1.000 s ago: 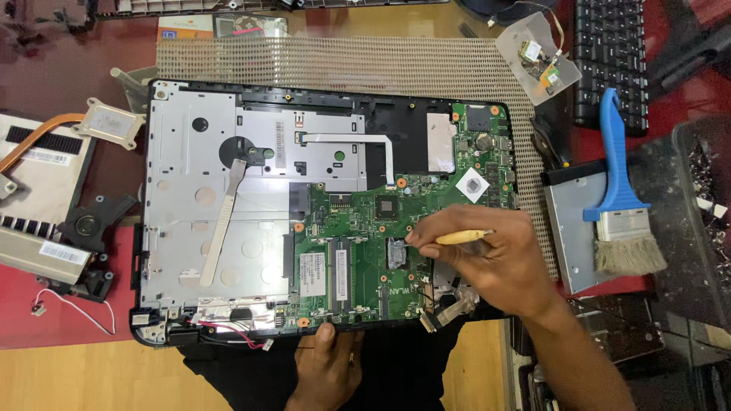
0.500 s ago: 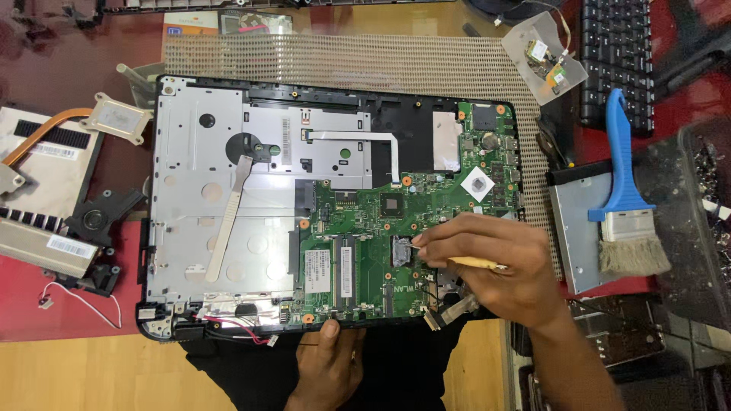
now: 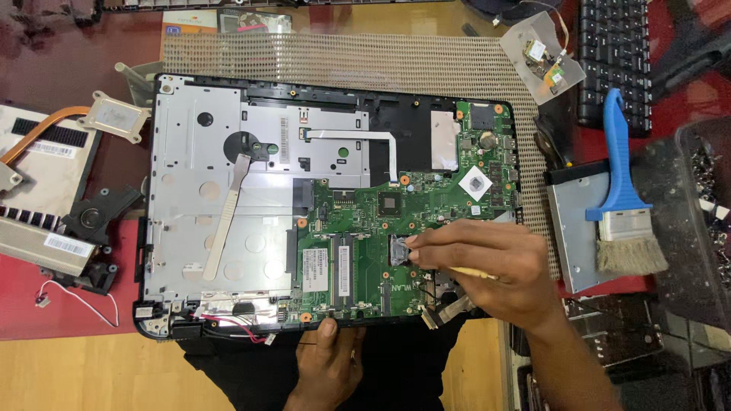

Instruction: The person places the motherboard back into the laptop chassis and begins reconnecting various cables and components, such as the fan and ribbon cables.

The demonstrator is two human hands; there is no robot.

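An opened laptop base [image 3: 228, 152] lies in the middle of the frame on a beige mesh mat [image 3: 343, 53], its green motherboard [image 3: 365, 251] filling the lower right part of the chassis. The right hand [image 3: 487, 266] reaches in from the lower right and rests over the board; its thumb and forefinger are pinched together on a small dark, shiny piece [image 3: 399, 250] that sits on the board just right of the memory slots. A yellowish tool handle [image 3: 468, 272] is tucked under the same hand's curled fingers. The left hand [image 3: 329, 361] comes up from the bottom centre, its fingertips pressing the front edge of the chassis; whether it grips the edge cannot be told.

A flat white ribbon cable [image 3: 350, 137] runs across the silver metal plate in the upper half of the base. At the left of the frame lie a removed cooling fan with copper heat pipe [image 3: 68, 198]. At the right, a blue-handled brush [image 3: 620, 205] rests on a silver drive caddy [image 3: 571, 228], and a black keyboard [image 3: 613, 53] sits in the upper right corner.
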